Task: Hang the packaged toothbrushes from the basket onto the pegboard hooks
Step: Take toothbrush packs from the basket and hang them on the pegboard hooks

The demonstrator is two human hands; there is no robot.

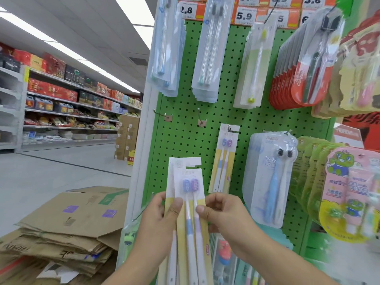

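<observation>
Head view: left hand (159, 218) and right hand (221, 212) both pinch the toothbrush packs (190, 202), held below the bare hook (200, 116) on the pegboard (185, 140). Separate one pack; align its slot with that hook.

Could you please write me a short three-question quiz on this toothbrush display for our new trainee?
1. True or false: both hands hold the toothbrush packs in front of the green pegboard.
2. Which pack already hanging on the board matches the front pack in the hands? A) the red packs at upper right B) the yellow and white pack with purple brush heads C) the blue brush pack
3. Fill in: the two bare hooks sit to the ____ of that matching pack.

Key
1. True: the left hand and right hand both grip them.
2. B
3. Upper left
</observation>
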